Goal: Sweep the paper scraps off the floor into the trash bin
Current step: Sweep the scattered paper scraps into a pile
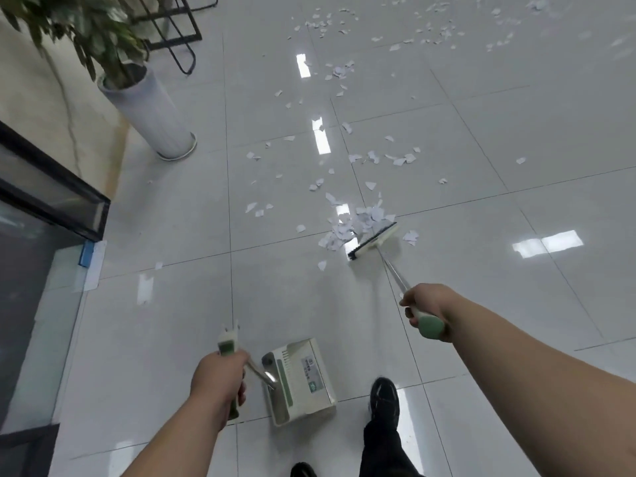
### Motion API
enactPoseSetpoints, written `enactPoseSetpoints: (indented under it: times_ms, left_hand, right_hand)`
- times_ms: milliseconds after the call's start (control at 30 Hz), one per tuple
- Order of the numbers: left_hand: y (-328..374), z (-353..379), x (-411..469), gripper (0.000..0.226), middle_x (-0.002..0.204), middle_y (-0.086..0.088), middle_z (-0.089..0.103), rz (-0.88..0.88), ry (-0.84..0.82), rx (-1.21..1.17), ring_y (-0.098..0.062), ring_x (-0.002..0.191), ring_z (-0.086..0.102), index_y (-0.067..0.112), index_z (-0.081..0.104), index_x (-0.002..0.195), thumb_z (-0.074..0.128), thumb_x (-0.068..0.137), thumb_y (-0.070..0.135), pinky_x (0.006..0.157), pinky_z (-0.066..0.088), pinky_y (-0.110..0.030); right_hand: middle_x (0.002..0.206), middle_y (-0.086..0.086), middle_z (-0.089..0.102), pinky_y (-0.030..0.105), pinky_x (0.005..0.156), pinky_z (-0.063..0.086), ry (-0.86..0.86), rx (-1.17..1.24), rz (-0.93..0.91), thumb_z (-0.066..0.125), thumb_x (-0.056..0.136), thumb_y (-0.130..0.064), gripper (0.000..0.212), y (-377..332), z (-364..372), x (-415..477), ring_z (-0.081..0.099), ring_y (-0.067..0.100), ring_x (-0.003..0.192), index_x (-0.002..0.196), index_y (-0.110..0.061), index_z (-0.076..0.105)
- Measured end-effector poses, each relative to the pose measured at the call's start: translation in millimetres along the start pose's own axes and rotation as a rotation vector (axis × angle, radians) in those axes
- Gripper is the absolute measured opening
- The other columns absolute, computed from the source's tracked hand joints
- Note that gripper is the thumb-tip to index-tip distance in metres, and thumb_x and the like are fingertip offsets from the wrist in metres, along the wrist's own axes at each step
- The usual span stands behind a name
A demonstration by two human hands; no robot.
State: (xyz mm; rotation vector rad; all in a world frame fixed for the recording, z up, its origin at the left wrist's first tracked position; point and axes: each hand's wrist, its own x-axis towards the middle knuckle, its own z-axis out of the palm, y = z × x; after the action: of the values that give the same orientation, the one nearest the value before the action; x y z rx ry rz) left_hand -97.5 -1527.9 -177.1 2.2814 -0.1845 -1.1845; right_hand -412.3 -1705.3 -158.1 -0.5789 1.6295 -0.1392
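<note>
The floor [481,132] is glossy pale grey-white tile, crossed by thin dark grout lines in a grid and dotted with bright white reflections. The paper scraps [358,222] are white with a faint lilac cast. The broom [374,240] has black bristles under a cream head, a silver shaft and a pale green grip. The dustpan [303,376] is cream with a green stripe, a silver stem and a green grip. The planter [151,111] is white with fine vertical ribs; its leaves [86,22] are dark green. The wall [44,87] is beige with darker veins. The door frame [51,187] is black, the tape strip [87,253] blue. The shoe [383,397] and trouser leg [382,445] are black.
</note>
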Motion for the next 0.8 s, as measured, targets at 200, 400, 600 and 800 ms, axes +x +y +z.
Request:
enactPoseSetpoints:
  times_ms: [200, 400, 600, 800]
  left_hand:
    - [48, 45, -8, 0.012, 0.066, -0.015, 0.054, 0.034, 0.006, 0.056, -0.023, 0.049, 0.048, 0.0, 0.062, 0.09, 0.062, 0.093, 0.011, 0.046, 0.041, -0.026]
    - [73, 95, -16, 0.014, 0.068, -0.018, 0.057, 0.033, 0.003, 0.039, -0.025, 0.054, 0.051, -0.004, 0.063, 0.089, 0.06, 0.091, 0.01, 0.053, 0.043, -0.029]
    - [87, 126, -19, 0.012, 0.068, -0.017, 0.056, 0.035, -0.012, 0.021, -0.024, 0.052, 0.05, -0.002, 0.061, 0.085, 0.06, 0.09, 0.009, 0.052, 0.042, -0.028]
    - [95, 115, -19, 0.013, 0.065, -0.014, 0.053, 0.027, 0.016, -0.035, -0.023, 0.048, 0.046, 0.0, 0.058, 0.083, 0.061, 0.092, 0.009, 0.044, 0.04, -0.027]
  right_hand:
    - [0.076, 0.014, 0.055, 0.023, 0.044, 0.043, 0.093, -0.216, -0.004, 0.057, 0.093, 0.004, 0.014, 6, -101, -26, 0.051, 0.022, 0.057, 0.08, -0.002, 0.056]
    - [0.063, 0.014, 0.057, 0.024, 0.049, 0.044, 0.122, -0.366, 0.05, 0.058, 0.091, 0.002, 0.009, 19, -179, -35, 0.052, 0.023, 0.051, 0.082, 0.001, 0.058]
    - [0.059, 0.011, 0.057, 0.015, 0.04, 0.037, 0.062, -0.386, 0.117, 0.06, 0.09, -0.002, 0.01, 23, -201, -39, 0.051, 0.018, 0.037, 0.08, -0.001, 0.057]
    - [0.067, 0.012, 0.059, 0.019, 0.049, 0.033, -0.038, -0.368, 0.151, 0.06, 0.086, -0.009, 0.008, 3, -194, -29, 0.051, 0.018, 0.044, 0.089, -0.007, 0.053]
